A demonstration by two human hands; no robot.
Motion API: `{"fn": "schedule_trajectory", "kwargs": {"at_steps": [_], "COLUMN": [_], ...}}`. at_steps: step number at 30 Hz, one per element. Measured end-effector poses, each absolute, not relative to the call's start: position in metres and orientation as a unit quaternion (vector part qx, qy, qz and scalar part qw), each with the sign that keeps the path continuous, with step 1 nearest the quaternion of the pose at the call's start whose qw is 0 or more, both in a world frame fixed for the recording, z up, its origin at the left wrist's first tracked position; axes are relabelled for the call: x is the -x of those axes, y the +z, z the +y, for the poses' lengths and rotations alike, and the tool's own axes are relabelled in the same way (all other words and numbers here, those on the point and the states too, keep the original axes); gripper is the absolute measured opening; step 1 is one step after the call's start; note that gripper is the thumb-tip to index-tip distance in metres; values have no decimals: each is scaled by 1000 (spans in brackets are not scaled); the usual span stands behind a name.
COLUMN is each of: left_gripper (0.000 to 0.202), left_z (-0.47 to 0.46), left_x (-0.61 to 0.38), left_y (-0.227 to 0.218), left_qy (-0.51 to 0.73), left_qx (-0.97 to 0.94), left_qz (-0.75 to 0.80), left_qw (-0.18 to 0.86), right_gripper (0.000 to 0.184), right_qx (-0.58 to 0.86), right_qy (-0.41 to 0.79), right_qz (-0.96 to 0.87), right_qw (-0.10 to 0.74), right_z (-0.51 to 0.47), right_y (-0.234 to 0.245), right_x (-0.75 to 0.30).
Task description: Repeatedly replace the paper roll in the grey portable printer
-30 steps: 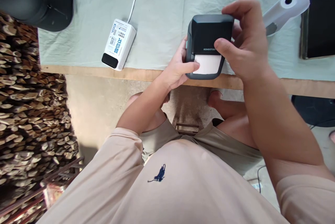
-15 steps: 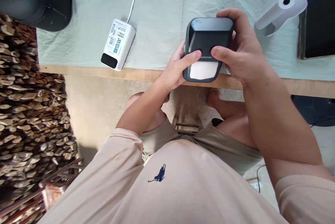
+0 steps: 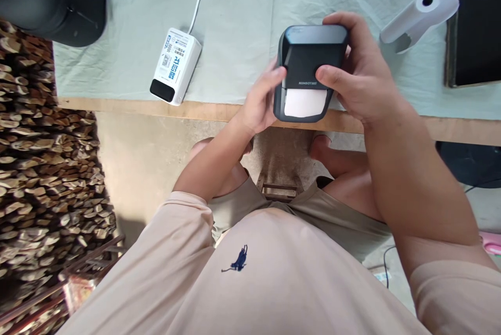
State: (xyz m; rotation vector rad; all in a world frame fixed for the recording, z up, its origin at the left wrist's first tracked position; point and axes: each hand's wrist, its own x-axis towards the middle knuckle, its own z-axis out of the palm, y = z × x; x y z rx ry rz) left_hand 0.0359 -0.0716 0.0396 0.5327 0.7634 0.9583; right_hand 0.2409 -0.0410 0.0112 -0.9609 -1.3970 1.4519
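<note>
Left grip (image 3: 261, 94) and right grip (image 3: 362, 71) are clamping black device (image 3: 303, 58) between them; power bank (image 3: 176, 65) is lying left of both.

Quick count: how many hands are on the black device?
2. The left hand holds the black device at its left side; the right hand grips its right side. No other hands show.

Left hand (image 3: 261, 97) and right hand (image 3: 364, 71) hold dark device (image 3: 303, 61) above near edge of surface (image 3: 235, 16). White power bank (image 3: 176, 66) by same edge, toward left corner.
</note>
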Motion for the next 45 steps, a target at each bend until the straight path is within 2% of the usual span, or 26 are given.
{"fn": "schedule_trajectory", "kwargs": {"at_steps": [2,5,10,18,26,29,33,35,38,40,45], "left_gripper": [41,48,38,49,45,43,61,68,72,73,65], "left_z": [-67,-62,-59,-57,-59,-61,-61,-61,-63,-64,-64], "left_x": [-37,-37,-32,-31,-33,-36,-38,-37,-36,-37,-38], "left_y": [40,33,21,19,22,30,35,34,30,28,24], "left_qy": [431,430,407,422,406,416,404,402,403,413,423], "left_qx": [-228,-233,-258,-292,-300,-271,-241,-245,-263,-275,-297], "left_qz": [367,409,397,368,438,465,443,429,418,418,386], "left_qw": [792,770,781,776,744,733,763,771,770,761,764], "right_gripper": [86,88,88,89,94,103,124,117,88,76,77], "right_qx": [388,380,393,407,411,390,345,338,347,363,410], "right_qy": [595,593,550,532,510,522,532,511,471,456,425], "right_qz": [-546,-542,-557,-570,-597,-597,-629,-646,-649,-642,-639], "right_qw": [444,458,483,476,464,468,449,456,487,498,493], "right_z": [-41,-39,-37,-35,-34,-32,-25,-24,-28,-32,-33], "right_y": [9,2,-3,-2,-5,-11,-17,-12,5,18,37], "right_x": [-241,-242,-245,-248,-251,-253,-262,-264,-261,-255,-243]}}
